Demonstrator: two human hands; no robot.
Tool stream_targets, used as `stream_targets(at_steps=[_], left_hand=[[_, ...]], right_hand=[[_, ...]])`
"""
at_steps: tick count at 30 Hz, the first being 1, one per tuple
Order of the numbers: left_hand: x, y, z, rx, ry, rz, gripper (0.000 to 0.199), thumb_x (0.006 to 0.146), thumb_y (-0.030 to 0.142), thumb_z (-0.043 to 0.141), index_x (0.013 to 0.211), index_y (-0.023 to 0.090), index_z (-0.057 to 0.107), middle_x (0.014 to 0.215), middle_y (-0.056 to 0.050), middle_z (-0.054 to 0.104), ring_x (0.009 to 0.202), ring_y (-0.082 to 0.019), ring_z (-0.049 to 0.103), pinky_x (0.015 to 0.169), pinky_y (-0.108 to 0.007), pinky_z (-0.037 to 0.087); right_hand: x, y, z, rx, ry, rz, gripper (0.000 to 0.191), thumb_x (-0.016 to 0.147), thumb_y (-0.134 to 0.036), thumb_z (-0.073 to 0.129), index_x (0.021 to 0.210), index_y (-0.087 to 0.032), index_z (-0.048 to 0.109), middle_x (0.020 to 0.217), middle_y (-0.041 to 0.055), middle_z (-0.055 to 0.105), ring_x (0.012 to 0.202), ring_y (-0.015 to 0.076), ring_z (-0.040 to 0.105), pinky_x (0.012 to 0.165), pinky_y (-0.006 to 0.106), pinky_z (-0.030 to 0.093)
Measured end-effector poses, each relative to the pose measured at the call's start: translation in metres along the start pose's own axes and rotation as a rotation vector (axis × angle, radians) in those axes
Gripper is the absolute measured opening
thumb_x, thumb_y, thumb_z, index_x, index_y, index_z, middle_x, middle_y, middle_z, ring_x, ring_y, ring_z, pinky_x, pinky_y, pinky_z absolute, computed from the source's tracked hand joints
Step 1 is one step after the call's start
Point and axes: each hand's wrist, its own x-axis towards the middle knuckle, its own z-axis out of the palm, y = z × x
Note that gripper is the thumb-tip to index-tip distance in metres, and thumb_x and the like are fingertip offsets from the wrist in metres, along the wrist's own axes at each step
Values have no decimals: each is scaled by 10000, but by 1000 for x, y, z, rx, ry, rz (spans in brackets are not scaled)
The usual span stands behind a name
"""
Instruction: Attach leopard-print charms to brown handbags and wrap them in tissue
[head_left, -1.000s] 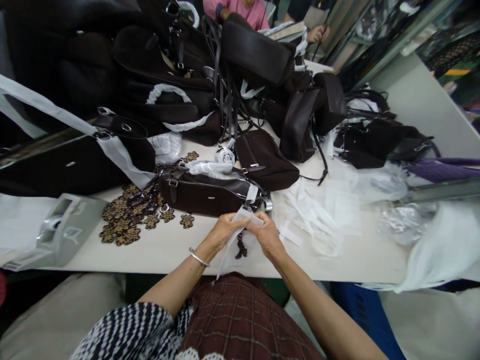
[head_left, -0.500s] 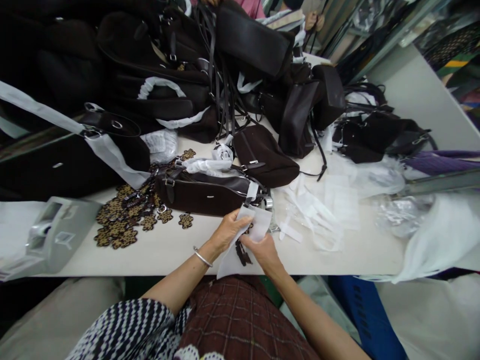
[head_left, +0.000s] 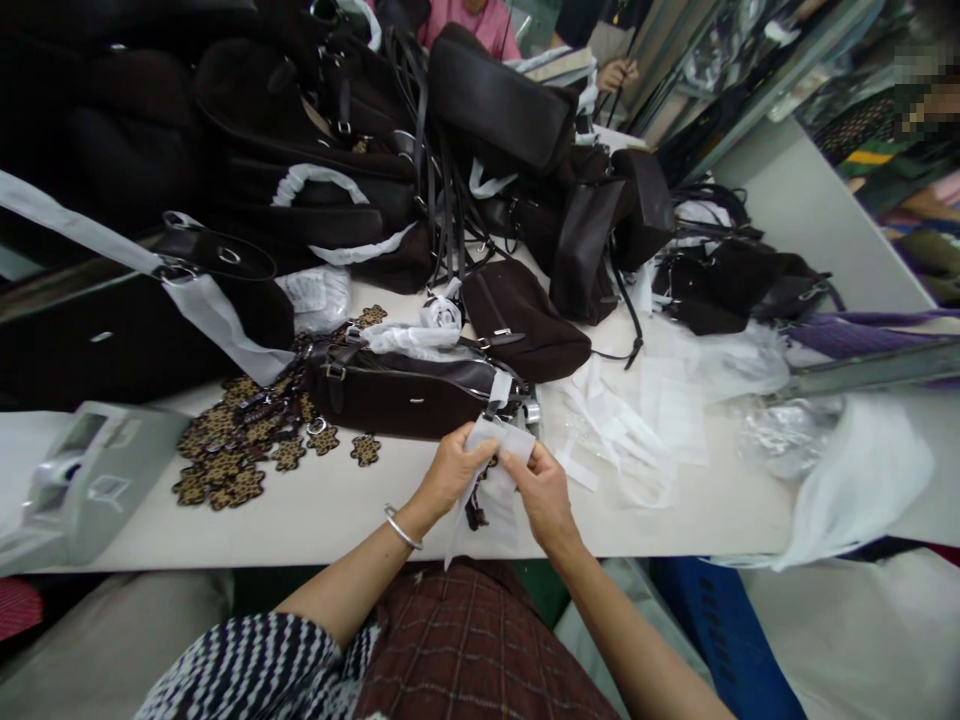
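My left hand (head_left: 452, 468) pinches the left side of a white wrapping sheet (head_left: 495, 500) near the table's front edge. On the sheet's right side, my right hand (head_left: 541, 490) grips it between thumb and fingers. A dark charm with a tassel (head_left: 475, 508) hangs partly hidden in the sheet's folds. Just behind my hands lies a dark brown handbag (head_left: 390, 395), its handle wrapped in white (head_left: 412, 338); a short strap with a white tab (head_left: 501, 386) runs from its right end toward the sheet.
Leopard-print flower charms (head_left: 225, 460) lie piled at left beside a grey tape dispenser (head_left: 112, 480). Dark bags (head_left: 502, 95) crowd the back. Loose white sheets (head_left: 630, 450) and clear plastic (head_left: 784, 435) lie right. A co-worker's hand (head_left: 619, 75) shows at the back.
My right hand has shifted up and right along the sheet, its thumb now near my left thumb. The sheet wraps more over the charm. The whole view has shifted slightly.
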Motion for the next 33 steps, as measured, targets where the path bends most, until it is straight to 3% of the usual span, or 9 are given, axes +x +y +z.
stream_targets(at_steps=[4, 7, 10, 14, 19, 24, 30, 33], left_hand=[[-4, 6, 1, 204, 46, 30, 231, 800, 370, 635, 847, 144, 643, 732, 22, 577, 672, -117, 488, 622, -218, 388], [-4, 8, 2, 225, 66, 39, 201, 801, 355, 620, 808, 154, 618, 703, 37, 551, 661, -116, 476, 617, -218, 379], [-3, 7, 0, 203, 70, 72, 199, 808, 358, 614, 795, 160, 598, 703, 42, 552, 671, -118, 481, 642, -221, 386], [-2, 8, -5, 184, 51, 97, 264, 835, 423, 601, 824, 160, 587, 710, 42, 541, 659, -117, 469, 628, -224, 380], [-5, 9, -6, 158, -15, 82, 330, 852, 482, 592, 855, 152, 596, 764, 21, 552, 703, -123, 475, 657, -228, 391], [-10, 15, -7, 83, -67, 80, 404, 917, 536, 456, 831, 156, 562, 759, 11, 531, 704, -126, 461, 648, -234, 389], [-5, 25, -13, 188, -60, 61, 184, 843, 305, 508, 852, 151, 609, 781, 6, 571, 722, -131, 488, 641, -224, 390], [0, 24, -17, 224, -49, 95, 167, 818, 288, 511, 796, 151, 605, 727, 17, 557, 674, -120, 475, 607, -216, 378]], right_hand=[[-7, 0, 11, -37, 24, -67, 303, 730, -413, 749, 816, -190, 563, 688, -36, 623, 542, 99, 545, 454, 212, 463], [-5, 3, 13, -85, -39, -104, 325, 753, -427, 738, 771, -204, 503, 654, -55, 588, 520, 98, 563, 464, 225, 501], [0, 0, 10, -100, -167, -63, 351, 745, -426, 760, 790, -208, 489, 632, -60, 599, 542, 123, 623, 547, 267, 561], [0, -9, 6, -10, -303, 10, 381, 711, -425, 795, 873, -194, 538, 751, -8, 690, 699, 162, 699, 729, 342, 609], [3, -7, 8, -5, -229, -14, 395, 731, -495, 751, 868, -192, 538, 711, 2, 702, 578, 159, 685, 626, 341, 619], [9, -1, 15, -43, -193, -37, 369, 748, -489, 727, 865, -198, 532, 660, -21, 677, 521, 152, 663, 528, 300, 601], [7, -1, 22, -18, -177, -71, 349, 768, -461, 710, 891, -207, 506, 656, -27, 673, 512, 155, 664, 524, 307, 609], [9, -4, 24, -35, -190, -90, 344, 792, -432, 694, 961, -216, 487, 674, -32, 678, 514, 157, 668, 526, 310, 613]])
